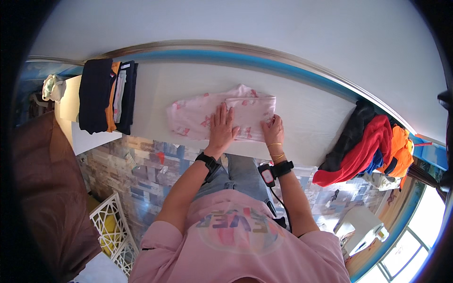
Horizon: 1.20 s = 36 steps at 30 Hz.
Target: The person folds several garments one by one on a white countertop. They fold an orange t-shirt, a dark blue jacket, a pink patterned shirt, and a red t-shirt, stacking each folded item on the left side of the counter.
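Note:
A pale pink garment (191, 115) with reddish printed figures lies partly folded on a long white tabletop (159, 81). Its right part is doubled over in a squared flap, while the left part spreads out flat. My left hand (222, 127) rests palm down across the flap's left edge, fingers stretched out over the cloth. At the flap's right edge, my right hand (273, 131) has its thumb and curled fingers around the cloth. What lies under the fold is hidden.
Folded clothes (95, 95), navy, orange and grey, are stacked at the tabletop's left end. A loose heap with a red garment (371, 152) hangs over the right front edge. A wall-side ledge (212, 44) runs behind. A white lattice basket (118, 230) stands low at left.

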{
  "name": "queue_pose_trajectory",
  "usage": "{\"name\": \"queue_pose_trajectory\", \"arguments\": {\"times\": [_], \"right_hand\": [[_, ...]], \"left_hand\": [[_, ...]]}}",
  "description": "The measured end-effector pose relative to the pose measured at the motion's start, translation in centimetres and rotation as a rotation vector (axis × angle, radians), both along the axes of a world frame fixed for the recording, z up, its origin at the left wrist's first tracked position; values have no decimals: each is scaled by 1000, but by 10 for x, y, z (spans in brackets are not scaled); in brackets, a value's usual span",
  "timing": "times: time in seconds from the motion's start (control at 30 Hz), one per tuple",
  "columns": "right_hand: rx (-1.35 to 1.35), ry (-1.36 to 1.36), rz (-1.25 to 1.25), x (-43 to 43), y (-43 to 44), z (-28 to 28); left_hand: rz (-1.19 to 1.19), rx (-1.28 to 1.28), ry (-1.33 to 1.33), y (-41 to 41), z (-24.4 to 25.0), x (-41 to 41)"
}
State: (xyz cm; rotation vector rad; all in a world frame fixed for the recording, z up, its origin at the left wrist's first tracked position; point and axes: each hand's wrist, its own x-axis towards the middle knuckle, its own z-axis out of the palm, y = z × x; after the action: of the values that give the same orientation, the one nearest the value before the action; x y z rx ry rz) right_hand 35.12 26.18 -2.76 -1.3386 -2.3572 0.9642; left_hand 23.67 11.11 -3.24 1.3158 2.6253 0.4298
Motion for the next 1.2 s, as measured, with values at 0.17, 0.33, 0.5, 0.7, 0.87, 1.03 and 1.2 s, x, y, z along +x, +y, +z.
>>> {"name": "queue_pose_trajectory", "arguments": {"times": [0.17, 0.33, 0.5, 0.7, 0.87, 1.03, 1.2], "right_hand": [[-323, 74, -63, 1, 23, -2], [77, 124, -51, -14, 27, 50], [161, 127, -15, -54, -26, 99], [172, 136, 5, -119, -128, 96], [108, 24, 100, -136, -191, 66], [231, 116, 82, -135, -197, 59], [276, -168, 153, -120, -190, 30]], "left_hand": [[-64, 27, -84, 4, 8, -8], [-105, 343, -586, 14, 12, -38], [162, 529, -1002, -21, 24, -80], [630, 646, -889, -86, -22, -126], [559, 443, -1775, -92, 18, -132], [480, 473, -1678, -97, 8, -136], [467, 484, -1578, -92, 5, -125]]}}
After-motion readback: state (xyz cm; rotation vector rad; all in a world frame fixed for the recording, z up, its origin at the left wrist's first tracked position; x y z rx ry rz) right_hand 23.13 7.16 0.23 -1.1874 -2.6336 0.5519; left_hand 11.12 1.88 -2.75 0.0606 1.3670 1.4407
